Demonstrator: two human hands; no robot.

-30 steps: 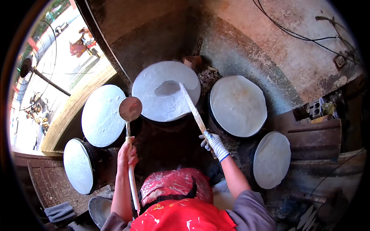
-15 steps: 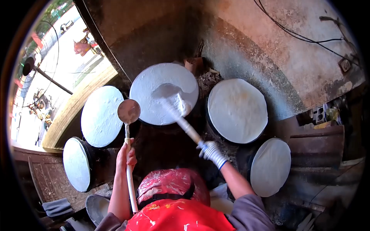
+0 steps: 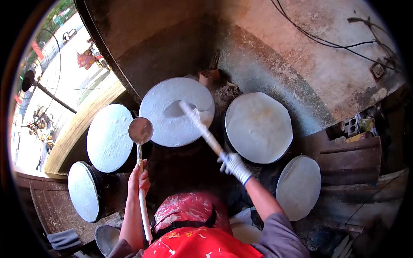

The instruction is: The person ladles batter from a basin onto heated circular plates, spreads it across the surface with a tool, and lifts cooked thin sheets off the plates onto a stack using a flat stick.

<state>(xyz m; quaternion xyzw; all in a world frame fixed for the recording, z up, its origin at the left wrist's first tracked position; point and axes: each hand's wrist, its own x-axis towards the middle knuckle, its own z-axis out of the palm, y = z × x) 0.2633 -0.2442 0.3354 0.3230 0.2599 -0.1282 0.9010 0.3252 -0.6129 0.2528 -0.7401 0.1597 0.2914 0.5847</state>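
Paddle (image 3: 208, 136): held in gloved right grip (image 3: 234, 167), extended over white disc (image 3: 155, 101) at 12 o'clock from red apron (image 3: 193, 244). Ladle (image 3: 140, 130): clasped in left grip (image 3: 140, 178), at 11 o'clock. Possible fault: gouging of disc, from excess pressure.

A dark gap wide enough for a hand runs mid-frame between the ladle (image 3: 140, 130) and the slanting stick (image 3: 206, 132). The round white disc (image 3: 161, 127) at upper centre bounds it above, the red-covered lap (image 3: 186, 206) below; the stick's upper end crosses the disc.

Dark cables (image 3: 344, 46) along a stained wall (image 3: 275, 64), grey cloth (image 3: 63, 239) lower left, reddish block (image 3: 208, 78), bright street (image 3: 74, 76) outside
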